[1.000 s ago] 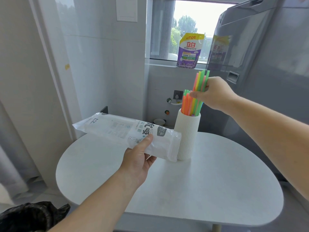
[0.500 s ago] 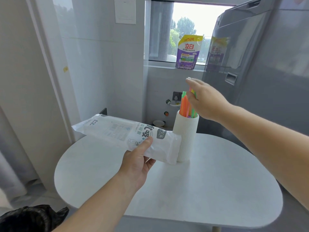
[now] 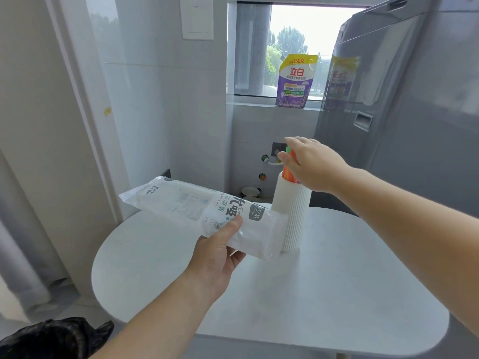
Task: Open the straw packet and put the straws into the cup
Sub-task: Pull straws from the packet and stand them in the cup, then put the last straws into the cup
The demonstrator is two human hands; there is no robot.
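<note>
Where a black plastic bag [image 3: 51, 338] is seen at the near left edge, the straw packet [image 3: 186, 203] is gripped by the left hand [image 3: 217, 255], thumb pressed on top and fingers curled beneath, above the white counter [image 3: 337, 294]. Its right end is seen just in front of the ribbed white cup [image 3: 295, 216], which is stood on the counter. Coloured straws [image 3: 287, 174] are held upright in the cup, their tops covered by the right hand [image 3: 313, 164], fingers [image 3: 294, 141] stretched out flat. Beyond, a detergent pouch [image 3: 295, 81] is propped on the windowsill [image 3: 256, 104].
</note>
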